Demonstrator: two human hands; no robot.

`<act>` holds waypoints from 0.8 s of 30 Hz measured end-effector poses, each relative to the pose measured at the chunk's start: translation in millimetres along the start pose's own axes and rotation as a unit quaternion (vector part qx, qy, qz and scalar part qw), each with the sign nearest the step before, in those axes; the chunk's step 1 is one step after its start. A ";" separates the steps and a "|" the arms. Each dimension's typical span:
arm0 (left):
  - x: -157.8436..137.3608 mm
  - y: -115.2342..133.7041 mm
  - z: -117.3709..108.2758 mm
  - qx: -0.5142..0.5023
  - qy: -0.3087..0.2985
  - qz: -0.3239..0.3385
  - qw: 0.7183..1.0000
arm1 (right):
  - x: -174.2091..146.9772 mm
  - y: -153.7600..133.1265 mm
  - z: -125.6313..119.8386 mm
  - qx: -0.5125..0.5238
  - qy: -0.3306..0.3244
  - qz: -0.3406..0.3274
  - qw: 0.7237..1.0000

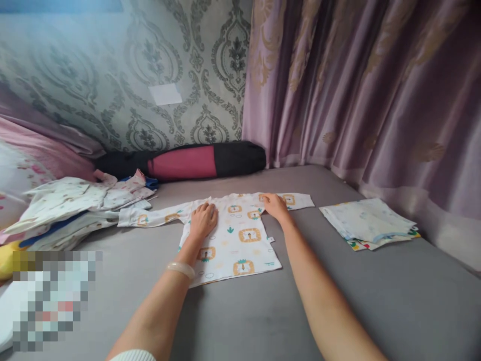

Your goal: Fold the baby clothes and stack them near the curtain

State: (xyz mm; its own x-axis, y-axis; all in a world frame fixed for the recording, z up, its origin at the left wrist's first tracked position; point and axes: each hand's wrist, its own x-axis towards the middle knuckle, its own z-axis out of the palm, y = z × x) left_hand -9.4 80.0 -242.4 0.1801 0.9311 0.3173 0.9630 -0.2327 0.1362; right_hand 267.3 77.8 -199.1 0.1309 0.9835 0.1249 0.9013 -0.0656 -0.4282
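Note:
A small white long-sleeved shirt [229,240] printed with orange lion faces and green leaves lies spread on the grey sheet. Both its sleeves stretch out sideways. Palm down, my left hand [203,219] rests on the shirt's left shoulder, its fingers laid over the cloth and a pale bangle on the wrist. Over on the right shoulder, where the sleeve begins, my right hand [275,205] touches the fabric with its fingers slightly bent and directed inward. No lifted cloth shows in either hand.
To the left is a heap of clothes [75,200]; to the right, a stack of folded clothes [370,220]. A long black and dark-pink bolster [184,160] lies along the patterned wall. Purple curtains [356,85] border the bed's right side. A blurred-out item [56,301] lies near left.

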 end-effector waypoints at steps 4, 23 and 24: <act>-1.1 1.0 -2.6 -0.001 -0.007 -0.007 1.000 | 6.5 19.5 -3.1 -0.014 0.035 0.063 0.997; -0.1 -2.4 2.4 -0.015 -0.013 -0.019 1.000 | -4.9 64.8 -0.7 -0.080 0.167 0.267 0.946; 0.0 -2.6 2.6 -0.015 -0.015 -0.020 1.000 | -4.5 65.7 1.2 -0.082 0.168 0.275 0.943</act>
State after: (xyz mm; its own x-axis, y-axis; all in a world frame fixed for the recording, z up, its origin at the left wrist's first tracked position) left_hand -11.3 81.3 -245.2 0.1476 0.9477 0.2830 0.9633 -0.2025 0.1759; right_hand 325.5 69.3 -228.9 0.6951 0.6867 0.2128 0.7078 -0.6020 -0.3696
